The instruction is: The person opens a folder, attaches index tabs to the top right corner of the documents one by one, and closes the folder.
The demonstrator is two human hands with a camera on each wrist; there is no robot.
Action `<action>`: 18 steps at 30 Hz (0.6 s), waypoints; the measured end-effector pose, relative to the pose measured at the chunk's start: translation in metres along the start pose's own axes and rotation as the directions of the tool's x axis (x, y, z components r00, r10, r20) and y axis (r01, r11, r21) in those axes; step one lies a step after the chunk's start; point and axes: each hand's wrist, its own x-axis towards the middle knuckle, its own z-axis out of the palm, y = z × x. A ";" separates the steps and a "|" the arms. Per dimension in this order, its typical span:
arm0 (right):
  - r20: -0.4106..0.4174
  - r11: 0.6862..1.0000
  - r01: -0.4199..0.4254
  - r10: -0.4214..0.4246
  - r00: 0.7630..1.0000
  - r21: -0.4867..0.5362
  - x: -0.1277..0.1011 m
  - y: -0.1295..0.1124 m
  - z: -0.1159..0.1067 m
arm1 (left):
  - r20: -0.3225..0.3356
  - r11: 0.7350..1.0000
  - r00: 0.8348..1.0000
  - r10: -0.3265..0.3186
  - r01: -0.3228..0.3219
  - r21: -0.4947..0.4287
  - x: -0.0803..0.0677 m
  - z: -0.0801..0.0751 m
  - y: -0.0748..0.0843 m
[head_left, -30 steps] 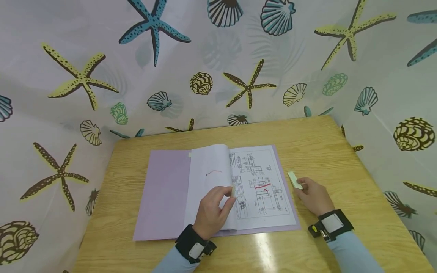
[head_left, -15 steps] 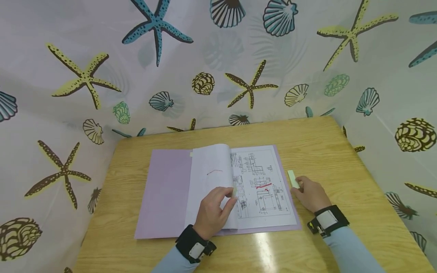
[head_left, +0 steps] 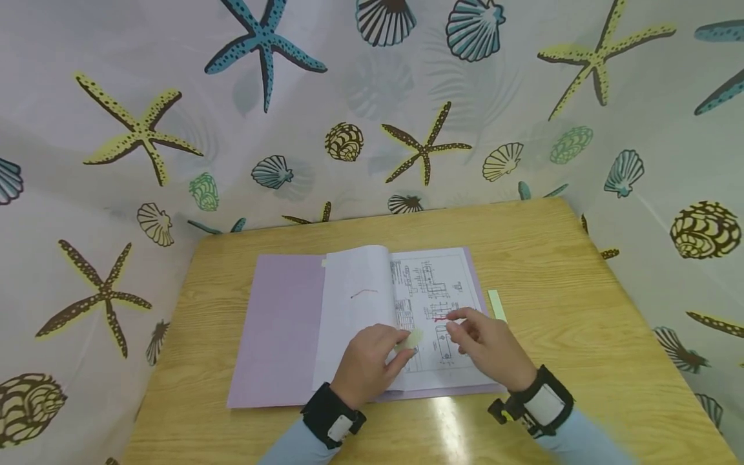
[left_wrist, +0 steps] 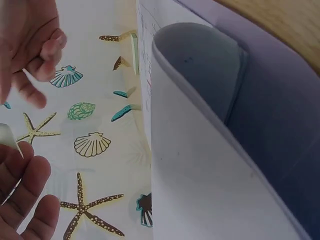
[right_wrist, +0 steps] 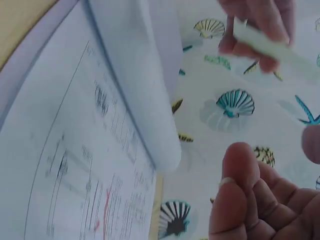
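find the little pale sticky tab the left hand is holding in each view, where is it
Head view: the pale tab is low in the centre, pinched by the left hand over the drawing page.
Left wrist view: only a pale sliver at the left edge, above the fingers.
Right wrist view: a blurred pale strip at the top right, under fingers.
Shared landmark: the curled white page.

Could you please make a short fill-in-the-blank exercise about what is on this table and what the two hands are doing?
1. The open folder has a cover of the colour ____.
2. The left hand pinches a small pale sticky ____.
3. The drawing page bears a mark in ____ ink.
4. The pale strip lies on the wooden ____, apart from the right hand.

Missing words: purple; note; red; table
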 end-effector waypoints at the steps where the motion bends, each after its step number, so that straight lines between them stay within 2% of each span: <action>1: 0.008 0.999 0.018 -0.019 1.000 0.034 -0.002 -0.007 0.005 | 0.013 1.000 1.000 0.012 -0.012 0.022 0.000 0.000 0.000; 5: -0.014 0.992 0.097 -0.096 0.995 0.085 -0.007 -0.027 0.021 | 0.057 0.996 0.998 0.040 -0.045 0.075 0.001 0.001 0.002; 10: -0.060 0.977 0.213 -0.214 0.975 -0.015 -0.006 -0.037 0.036 | 0.078 0.988 0.995 0.064 -0.074 0.136 0.000 0.001 0.002; 13: -0.080 0.969 0.241 -0.245 0.966 -0.052 -0.005 -0.037 0.041 | 0.089 0.985 0.994 0.058 -0.071 0.156 0.001 0.001 0.002; 18: -0.121 0.970 0.241 -0.243 0.962 -0.037 -0.005 -0.034 0.040 | 0.072 0.988 0.997 0.038 -0.048 0.148 0.001 -0.001 0.003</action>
